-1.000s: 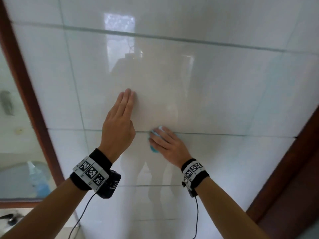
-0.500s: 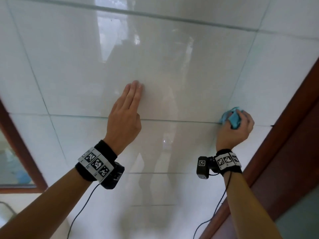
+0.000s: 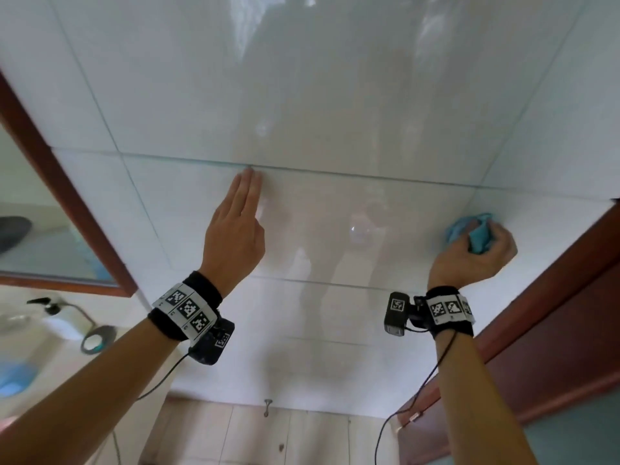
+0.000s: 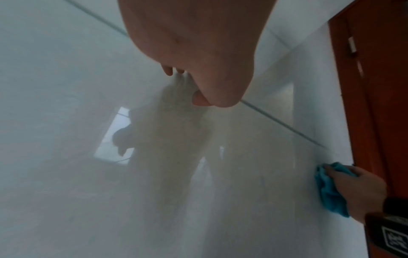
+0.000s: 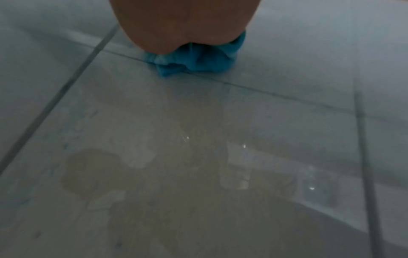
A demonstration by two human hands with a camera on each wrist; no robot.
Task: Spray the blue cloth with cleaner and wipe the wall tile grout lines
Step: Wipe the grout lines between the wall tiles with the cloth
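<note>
My right hand (image 3: 483,245) grips a bunched blue cloth (image 3: 478,234) and presses it against the white wall tile (image 3: 352,95) close to the red-brown door frame. The blue cloth (image 4: 329,190) shows at the right edge of the left wrist view, held by the right hand (image 4: 362,190). In the right wrist view the blue cloth (image 5: 198,57) sits on a thin grout line (image 5: 276,92). My left hand (image 3: 238,226) lies flat on the tile, fingers straight and together, tips touching the horizontal grout line (image 3: 369,176). The left hand (image 4: 198,52) holds nothing.
A red-brown door frame (image 3: 553,307) runs along the right, next to the cloth. At the left hangs a wood-framed mirror (image 3: 50,182); below it are a basin counter, a pump bottle (image 3: 50,313) and a dark ring (image 3: 97,338). Beige tiled floor (image 3: 285,437) shows below.
My right hand slid the cloth rightwards along the grout line from beside the left hand to the door frame, turning from flat fingers to a fist. The view has tilted down.
</note>
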